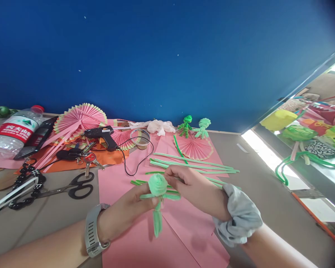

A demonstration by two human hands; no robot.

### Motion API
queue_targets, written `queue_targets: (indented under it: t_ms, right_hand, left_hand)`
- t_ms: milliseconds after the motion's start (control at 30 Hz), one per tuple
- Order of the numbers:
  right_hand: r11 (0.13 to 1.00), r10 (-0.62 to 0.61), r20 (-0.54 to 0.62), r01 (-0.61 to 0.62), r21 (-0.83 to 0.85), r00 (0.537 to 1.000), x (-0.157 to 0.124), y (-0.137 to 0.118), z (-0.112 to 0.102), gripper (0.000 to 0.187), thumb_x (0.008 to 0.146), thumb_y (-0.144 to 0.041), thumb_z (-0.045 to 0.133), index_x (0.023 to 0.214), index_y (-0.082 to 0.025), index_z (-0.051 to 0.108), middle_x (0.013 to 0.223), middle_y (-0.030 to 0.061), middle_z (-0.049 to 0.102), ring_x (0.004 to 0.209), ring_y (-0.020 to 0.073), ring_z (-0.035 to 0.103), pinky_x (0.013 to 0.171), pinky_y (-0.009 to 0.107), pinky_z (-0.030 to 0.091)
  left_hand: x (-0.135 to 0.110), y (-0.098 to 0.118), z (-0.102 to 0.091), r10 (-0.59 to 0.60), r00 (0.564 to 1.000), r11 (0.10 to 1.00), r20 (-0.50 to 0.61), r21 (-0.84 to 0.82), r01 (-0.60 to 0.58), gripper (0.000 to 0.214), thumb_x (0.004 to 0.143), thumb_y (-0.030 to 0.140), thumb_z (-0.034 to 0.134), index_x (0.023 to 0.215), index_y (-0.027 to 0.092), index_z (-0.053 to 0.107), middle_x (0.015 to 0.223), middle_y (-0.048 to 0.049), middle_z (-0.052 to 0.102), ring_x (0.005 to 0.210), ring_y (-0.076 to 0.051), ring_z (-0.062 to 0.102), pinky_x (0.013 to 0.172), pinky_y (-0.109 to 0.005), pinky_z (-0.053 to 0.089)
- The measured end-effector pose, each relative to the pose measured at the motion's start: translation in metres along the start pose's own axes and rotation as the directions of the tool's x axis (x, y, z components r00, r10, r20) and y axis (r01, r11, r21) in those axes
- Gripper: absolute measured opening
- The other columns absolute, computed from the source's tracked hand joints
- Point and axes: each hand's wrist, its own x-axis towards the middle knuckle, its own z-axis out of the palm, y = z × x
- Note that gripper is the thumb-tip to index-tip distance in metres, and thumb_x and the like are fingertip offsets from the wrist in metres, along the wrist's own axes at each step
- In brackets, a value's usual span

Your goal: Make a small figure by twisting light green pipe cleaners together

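Note:
A pale green pipe-cleaner figure point(158, 185) with a round wound head, two arms and hanging legs is upright over pink paper point(134, 238). My left hand point(131, 210) pinches its body just under the head, thumb in front. Closed fingers of my right hand point(188, 184) press at the right side of the head, above one arm; the fingertips are partly hidden. Behind my hands lie loose pale green pipe cleaners point(195, 165) and darker green ones point(138, 182). Two finished-looking figures, one dark green point(185, 127) and one pale green point(203, 128), stand farther back.
A glue gun point(102, 134), tape roll point(140, 138), keys point(91, 158), scissors point(78, 185) and black beads point(24, 186) lie left. Pink paper fans point(80, 121) and a plastic bottle point(15, 132) are behind. A blue wall point(156, 56) bounds the table.

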Motion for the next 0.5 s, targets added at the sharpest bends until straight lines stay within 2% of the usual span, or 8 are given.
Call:
queue_targets:
  t_ms: [133,233,333,500]
  right_hand:
    - [0.99,-0.085,-0.151,0.066,-0.128,0.985,-0.006,-0.006,0.008,0.018,0.089,-0.022,0.037,0.078,-0.019,0.051,0.062,-0.0049,0.05,0.052,0.0082,0.042,0.049,0.021,0.033]
    - [0.945,-0.209,-0.227,0.137,-0.296,0.951,-0.012,-0.008,0.015,0.014,0.088,-0.016,0.038,0.091,-0.02,0.052,0.078,-0.0014,0.059,0.061,0.0113,0.051,0.056,0.024,0.037]
    - [0.826,-0.365,-0.235,0.197,-0.528,0.901,-0.015,-0.009,0.026,0.017,0.084,-0.011,0.042,0.095,-0.018,0.053,0.083,0.0024,0.06,0.068,0.0154,0.055,0.06,0.028,0.039]
    - [0.599,-0.545,-0.157,0.251,-0.76,0.824,-0.017,-0.013,0.041,0.022,0.085,-0.009,0.038,0.083,-0.016,0.059,0.067,0.0025,0.055,0.057,0.015,0.049,0.051,0.03,0.036]
  left_hand:
    - [0.0,-0.002,0.0,-0.019,0.993,0.997,-0.117,-0.082,0.009,0.025,0.081,0.025,0.054,0.105,0.024,0.061,0.082,-0.0018,0.058,0.078,-0.017,0.05,0.076,-0.031,0.039]
    - [0.0,0.001,0.002,-0.017,0.986,0.992,-0.167,-0.126,-0.004,0.025,0.082,0.025,0.053,0.106,0.025,0.06,0.092,-0.0025,0.059,0.083,-0.017,0.049,0.077,-0.031,0.038]
    - [0.001,0.005,0.005,0.003,0.982,0.988,-0.191,-0.153,-0.032,0.022,0.084,0.025,0.05,0.104,0.023,0.061,0.099,-0.0035,0.059,0.091,-0.019,0.049,0.082,-0.032,0.037]
    - [0.003,0.007,0.007,0.043,0.976,0.973,-0.211,-0.214,-0.089,0.018,0.085,0.024,0.047,0.096,0.021,0.061,0.097,-0.0034,0.06,0.091,-0.018,0.052,0.082,-0.032,0.04]
